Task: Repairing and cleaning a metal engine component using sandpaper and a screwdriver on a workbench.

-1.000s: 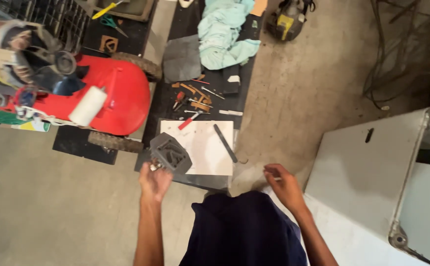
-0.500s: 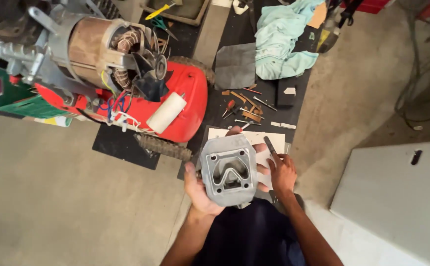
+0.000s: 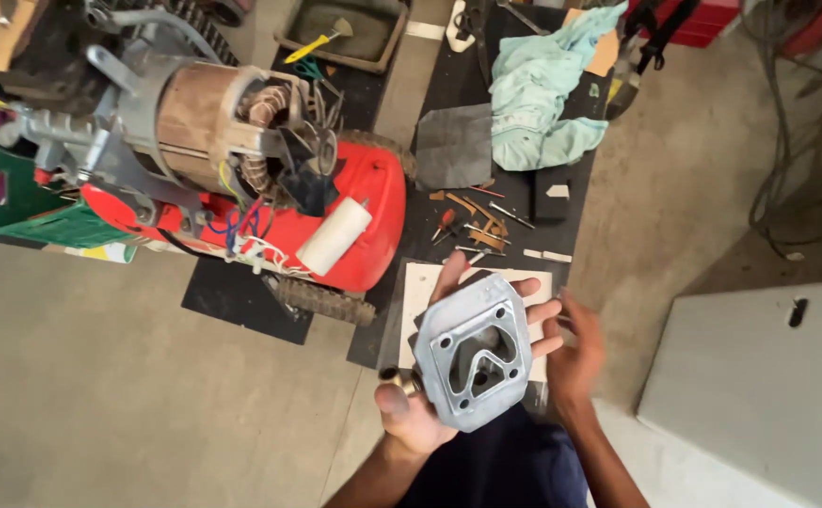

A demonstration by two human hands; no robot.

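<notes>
The plate has tilted slightly since earlier (holes facing up). Left hand fingers grasp it from beneath above the white sheet; right hand is open beside it.

Red compressor tank with exposed motor left; teal rag, scattered small tools on black mat.

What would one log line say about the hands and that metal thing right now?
left hand: holds grey metal plate | right hand: open beside it | behind: red compressor
</notes>
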